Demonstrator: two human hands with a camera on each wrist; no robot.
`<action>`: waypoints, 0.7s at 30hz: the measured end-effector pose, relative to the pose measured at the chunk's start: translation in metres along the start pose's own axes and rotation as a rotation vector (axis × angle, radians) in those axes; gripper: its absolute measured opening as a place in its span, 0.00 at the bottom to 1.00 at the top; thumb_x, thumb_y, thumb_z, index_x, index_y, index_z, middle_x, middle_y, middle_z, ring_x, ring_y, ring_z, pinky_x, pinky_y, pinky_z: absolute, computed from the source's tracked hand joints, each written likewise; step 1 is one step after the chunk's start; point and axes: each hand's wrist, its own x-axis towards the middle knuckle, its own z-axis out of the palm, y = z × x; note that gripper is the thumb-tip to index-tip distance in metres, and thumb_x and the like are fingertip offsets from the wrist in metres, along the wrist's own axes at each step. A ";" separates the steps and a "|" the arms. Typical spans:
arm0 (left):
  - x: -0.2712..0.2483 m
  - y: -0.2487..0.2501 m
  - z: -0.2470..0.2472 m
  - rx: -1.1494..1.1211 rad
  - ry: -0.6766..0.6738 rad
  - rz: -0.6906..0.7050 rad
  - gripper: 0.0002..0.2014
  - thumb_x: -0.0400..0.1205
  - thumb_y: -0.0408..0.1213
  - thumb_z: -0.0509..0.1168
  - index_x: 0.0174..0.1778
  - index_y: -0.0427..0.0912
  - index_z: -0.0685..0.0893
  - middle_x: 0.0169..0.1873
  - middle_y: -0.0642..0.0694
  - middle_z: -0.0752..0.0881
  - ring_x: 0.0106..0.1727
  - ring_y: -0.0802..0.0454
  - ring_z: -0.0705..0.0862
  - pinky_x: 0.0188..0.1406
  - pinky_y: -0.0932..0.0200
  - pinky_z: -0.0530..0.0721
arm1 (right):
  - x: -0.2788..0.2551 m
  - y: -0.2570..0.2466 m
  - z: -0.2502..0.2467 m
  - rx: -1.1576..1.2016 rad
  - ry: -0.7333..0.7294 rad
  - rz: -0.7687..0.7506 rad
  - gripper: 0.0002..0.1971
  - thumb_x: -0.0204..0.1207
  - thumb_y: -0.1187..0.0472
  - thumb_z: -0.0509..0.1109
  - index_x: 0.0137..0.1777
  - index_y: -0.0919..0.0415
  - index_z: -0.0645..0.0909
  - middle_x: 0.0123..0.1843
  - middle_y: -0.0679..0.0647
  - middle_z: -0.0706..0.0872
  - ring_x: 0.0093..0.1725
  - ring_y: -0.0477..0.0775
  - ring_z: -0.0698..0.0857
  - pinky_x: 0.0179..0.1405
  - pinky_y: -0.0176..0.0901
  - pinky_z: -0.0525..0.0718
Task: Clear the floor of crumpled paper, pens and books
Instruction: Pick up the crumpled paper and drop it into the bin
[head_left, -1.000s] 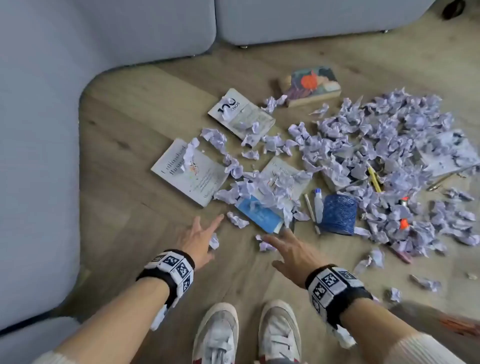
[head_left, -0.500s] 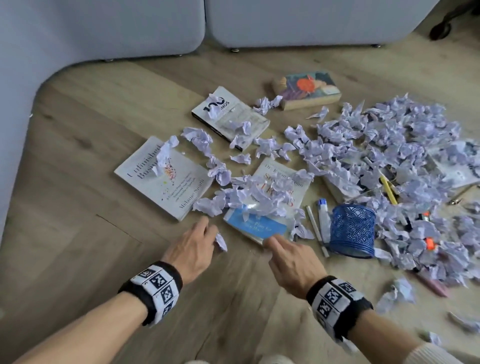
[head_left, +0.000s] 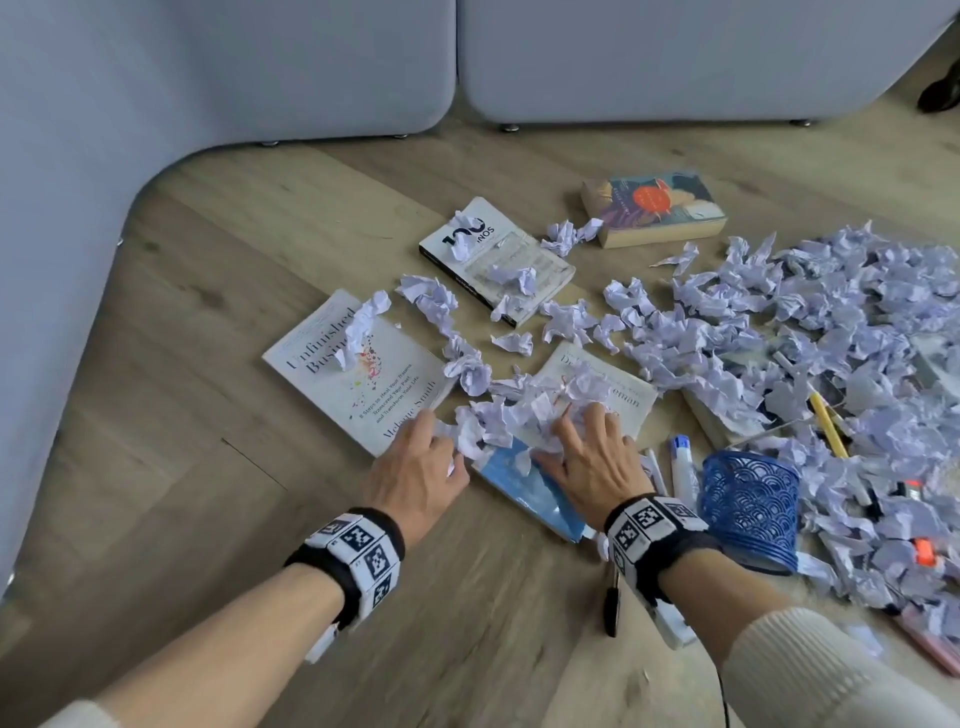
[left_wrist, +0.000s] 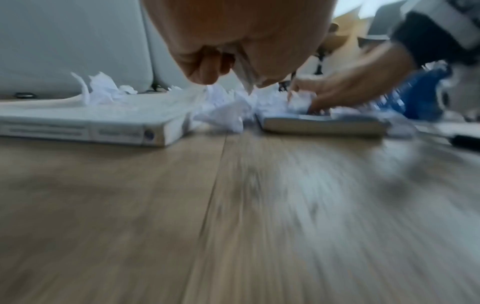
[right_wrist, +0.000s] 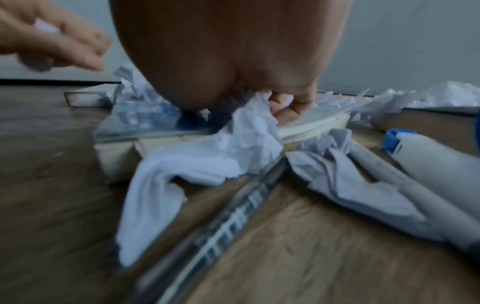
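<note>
Both hands, the left hand and right hand, curl around the crumpled paper atop the blue book, and would do best to cup inward and lift together so no scraps spill.

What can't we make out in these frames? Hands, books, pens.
- Left hand: whether it grips paper; head view shows only its back, left wrist view is blurred.
- Right hand fingertips: buried in crumpled paper, head view.
- Blue-covered book: title hidden by right hand and paper.
- Pen: print smeared by blur, right wrist view.
- Pink item: cut off by head view's edge.
</note>
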 end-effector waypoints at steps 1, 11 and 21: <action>0.010 0.003 -0.004 -0.076 0.046 -0.019 0.07 0.72 0.32 0.70 0.31 0.36 0.79 0.41 0.39 0.76 0.37 0.47 0.76 0.23 0.62 0.75 | 0.002 0.000 0.002 0.022 -0.032 -0.039 0.22 0.81 0.37 0.48 0.59 0.53 0.70 0.56 0.56 0.70 0.49 0.58 0.75 0.45 0.52 0.81; 0.083 0.043 0.029 -0.107 -0.214 -0.017 0.39 0.77 0.22 0.63 0.81 0.46 0.55 0.79 0.32 0.50 0.73 0.34 0.70 0.60 0.46 0.85 | 0.041 0.029 -0.036 0.414 0.226 0.275 0.09 0.73 0.63 0.67 0.48 0.62 0.69 0.33 0.54 0.76 0.28 0.58 0.75 0.25 0.45 0.67; 0.097 0.034 0.044 -0.011 -0.248 0.010 0.18 0.82 0.38 0.64 0.67 0.38 0.73 0.59 0.38 0.78 0.57 0.39 0.79 0.48 0.49 0.83 | 0.071 0.022 -0.009 0.057 0.039 -0.157 0.12 0.82 0.53 0.60 0.54 0.63 0.72 0.45 0.57 0.76 0.35 0.56 0.78 0.27 0.43 0.75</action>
